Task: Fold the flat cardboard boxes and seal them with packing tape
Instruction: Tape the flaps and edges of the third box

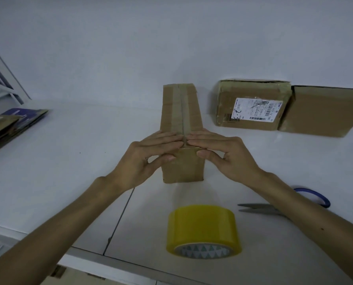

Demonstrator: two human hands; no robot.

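**Head view: pressing the flaps shut on a long, narrow carton**

Head view shows the white table under everything, and the narrow box standing on it right in front of me. It looks light and hollow to me, and stiff along its creases but springy at the flaps, so I expect the flaps to lift if I let go. The best hold, I judge, is at the near top edge, where flap meets end wall. Its long axis runs straight away from me toward the wall, with the centre seam on top along that same line and old tape either side of it.

Beyond the narrow box to its right, a labelled box and a plain box stand side by side. Far to its left lies a stack of flat cardboard.

Nearer me than the narrow box, the yellow tape roll rests on its side, untouched.

My left hand and right hand meet at the box's near end. The fingers lie almost straight and flat on the two top flaps, and the thumbs are braced against the end face. They are pressing, not wrapping.

Scissors lie right of the roll, partly under my forearm.
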